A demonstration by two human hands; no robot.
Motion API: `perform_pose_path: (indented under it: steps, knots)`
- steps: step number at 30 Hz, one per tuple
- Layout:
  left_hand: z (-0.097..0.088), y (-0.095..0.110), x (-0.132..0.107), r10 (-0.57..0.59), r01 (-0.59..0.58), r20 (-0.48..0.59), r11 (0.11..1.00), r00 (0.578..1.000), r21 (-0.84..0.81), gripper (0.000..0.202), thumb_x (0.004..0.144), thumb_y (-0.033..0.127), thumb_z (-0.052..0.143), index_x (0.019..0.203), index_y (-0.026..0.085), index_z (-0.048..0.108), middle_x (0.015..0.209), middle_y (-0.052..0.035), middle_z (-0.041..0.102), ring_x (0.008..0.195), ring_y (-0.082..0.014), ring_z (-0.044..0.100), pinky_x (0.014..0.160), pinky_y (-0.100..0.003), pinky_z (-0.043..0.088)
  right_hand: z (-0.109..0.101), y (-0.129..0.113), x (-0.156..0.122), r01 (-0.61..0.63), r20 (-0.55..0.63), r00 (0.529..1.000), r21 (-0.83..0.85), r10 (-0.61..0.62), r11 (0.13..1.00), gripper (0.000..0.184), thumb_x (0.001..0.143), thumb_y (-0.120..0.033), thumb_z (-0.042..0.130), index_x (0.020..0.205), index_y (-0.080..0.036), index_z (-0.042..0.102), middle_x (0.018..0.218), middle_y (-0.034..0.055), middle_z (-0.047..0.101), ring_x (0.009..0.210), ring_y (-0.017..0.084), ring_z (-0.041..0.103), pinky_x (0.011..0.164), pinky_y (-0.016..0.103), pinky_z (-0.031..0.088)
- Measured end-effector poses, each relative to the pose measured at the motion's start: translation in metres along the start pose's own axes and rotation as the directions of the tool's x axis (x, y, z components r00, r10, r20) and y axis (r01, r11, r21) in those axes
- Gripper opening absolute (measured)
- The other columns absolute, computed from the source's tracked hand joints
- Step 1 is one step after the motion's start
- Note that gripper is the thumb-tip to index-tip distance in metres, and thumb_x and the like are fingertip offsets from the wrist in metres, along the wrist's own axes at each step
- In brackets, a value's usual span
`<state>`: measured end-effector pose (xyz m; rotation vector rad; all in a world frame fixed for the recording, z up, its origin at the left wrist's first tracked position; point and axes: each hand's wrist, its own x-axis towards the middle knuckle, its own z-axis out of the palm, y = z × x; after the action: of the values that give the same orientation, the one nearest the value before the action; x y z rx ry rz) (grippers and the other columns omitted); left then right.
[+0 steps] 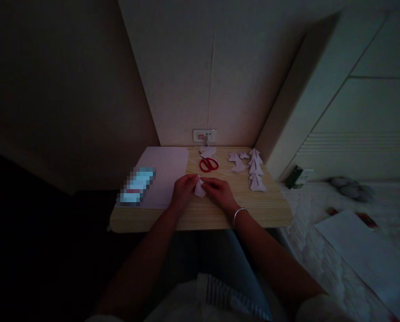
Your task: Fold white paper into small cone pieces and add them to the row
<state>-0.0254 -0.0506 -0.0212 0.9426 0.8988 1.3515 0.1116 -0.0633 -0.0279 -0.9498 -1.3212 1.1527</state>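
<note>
Both of my hands meet over a small folded white paper piece (199, 188) near the front middle of a small wooden table (270, 210). My left hand (183, 190) pinches its left side with curled fingers. My right hand (220, 192), with a bangle on the wrist, presses and grips its right side. The paper rests on or just above the tabletop.
Red-handled scissors (208, 164) lie behind my hands beside paper scraps (207, 152). Several folded paper pieces (255, 172) line the right side. A large white sheet (166, 172) covers the left side, with a blurred item (137, 185) on it. A bed with a white sheet of paper (364, 250) is at right.
</note>
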Motion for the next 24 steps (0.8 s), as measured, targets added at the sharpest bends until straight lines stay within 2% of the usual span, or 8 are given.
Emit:
perform_pose_path:
  steps: [2, 5, 11, 17, 24]
  knots:
    - [-0.0005, -0.0002, 0.0001, 0.014, -0.014, 0.014, 1.000, 1.000, 0.001, 0.027, 0.062, 0.036, 0.073, 0.078, 0.014, 0.066, 0.067, -0.0008, 0.066, 0.058, -0.0107, 0.057, 0.057, -0.023, 0.044, -0.0009, 0.0007, -0.0006, 0.066, -0.006, 0.998, -0.092, -0.067, 0.994, 0.026, 0.071, -0.030, 0.067, 0.096, -0.024, 0.071, 0.087, 0.0023, 0.070, 0.075, 0.015, 0.062, 0.072, 0.030, 0.049]
    - [-0.0020, -0.0010, 0.0005, 0.045, -0.045, 0.026, 0.999, 0.999, 0.013, 0.026, 0.065, 0.035, 0.071, 0.079, 0.014, 0.066, 0.068, -0.0012, 0.066, 0.062, -0.0116, 0.058, 0.059, -0.023, 0.045, -0.0017, 0.0011, -0.0012, 0.166, 0.013, 0.986, -0.207, -0.167, 0.964, 0.025, 0.074, -0.028, 0.064, 0.098, -0.026, 0.071, 0.086, 0.0026, 0.070, 0.076, 0.015, 0.062, 0.072, 0.029, 0.049]
    - [-0.0027, -0.0012, 0.0009, 0.060, -0.062, 0.019, 0.995, 0.998, 0.081, 0.027, 0.066, 0.037, 0.070, 0.079, 0.013, 0.066, 0.069, -0.0012, 0.067, 0.061, -0.0115, 0.058, 0.059, -0.023, 0.044, -0.0013, 0.0005, -0.0028, 0.249, 0.041, 0.968, -0.310, -0.249, 0.918, 0.026, 0.078, -0.025, 0.060, 0.103, -0.027, 0.070, 0.086, 0.0032, 0.069, 0.075, 0.015, 0.062, 0.071, 0.029, 0.049]
    - [-0.0017, -0.0002, 0.0001, 0.060, -0.061, 0.008, 0.994, 0.998, 0.088, 0.025, 0.065, 0.035, 0.071, 0.078, 0.014, 0.066, 0.072, -0.0019, 0.068, 0.067, -0.0131, 0.061, 0.065, -0.025, 0.046, -0.0002, 0.0016, -0.0039, 0.255, 0.042, 0.966, -0.343, -0.256, 0.904, 0.027, 0.079, -0.024, 0.059, 0.104, -0.028, 0.069, 0.086, 0.0029, 0.069, 0.075, 0.016, 0.062, 0.071, 0.029, 0.049]
    - [-0.0050, -0.0036, 0.0015, 0.099, -0.089, -0.051, 0.981, 0.994, 0.171, 0.024, 0.066, 0.036, 0.069, 0.075, 0.013, 0.065, 0.064, 0.0008, 0.064, 0.056, -0.0097, 0.054, 0.055, -0.021, 0.042, 0.0002, 0.0046, -0.0036, 0.196, 0.053, 0.981, -0.286, -0.188, 0.938, 0.028, 0.079, -0.026, 0.060, 0.106, -0.027, 0.068, 0.094, 0.0034, 0.070, 0.081, 0.017, 0.063, 0.074, 0.031, 0.049]
